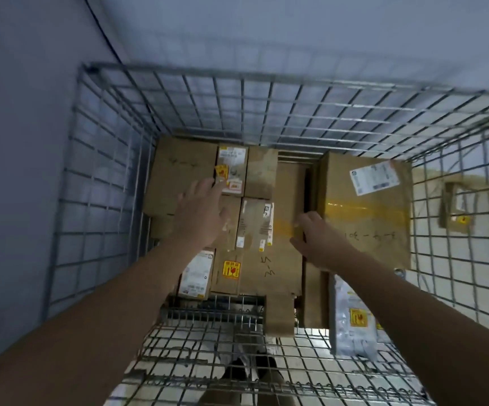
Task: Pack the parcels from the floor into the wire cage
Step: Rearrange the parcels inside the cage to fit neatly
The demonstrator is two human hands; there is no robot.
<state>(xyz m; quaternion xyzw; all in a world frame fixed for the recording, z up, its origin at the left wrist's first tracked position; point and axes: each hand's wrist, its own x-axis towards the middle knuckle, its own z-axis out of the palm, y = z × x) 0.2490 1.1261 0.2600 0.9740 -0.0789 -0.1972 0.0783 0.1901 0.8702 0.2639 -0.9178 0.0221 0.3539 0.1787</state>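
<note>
Down inside the cage point(102, 159), seen from the head camera, cardboard boxes cover most of the floor. Both bare arms reach in over the near wall.

The left hand point(200, 213) lies with its fingers straight and spread, over the boxes at the left. Its fingertips reach the edge of a small box point(231, 168) that bears a white label and a yellow sticker. Whether the palm presses down or hovers just above, I cannot tell. It grips nothing.

The right hand point(318, 240) lies at the right edge of the middle box point(262, 265), which carries a yellow-and-red sticker and handwritten marks. Its fingers curl loosely over that edge, beside the dark gap between this box and the big box point(366, 212). The frame is blurred there, so whether they actually grip the edge I cannot tell.

The big box fills the right side of the cage, with a white label near its far corner and a band of yellow tape across it. A left box point(178, 171) sits in the far left corner. A grey bag point(351, 315) with a yellow sticker leans at the near right, just beside the right forearm.

Outside the cage, on the pale floor point(433, 218) at the right, one parcel point(455, 205) lies apart from the mesh wall.
</note>
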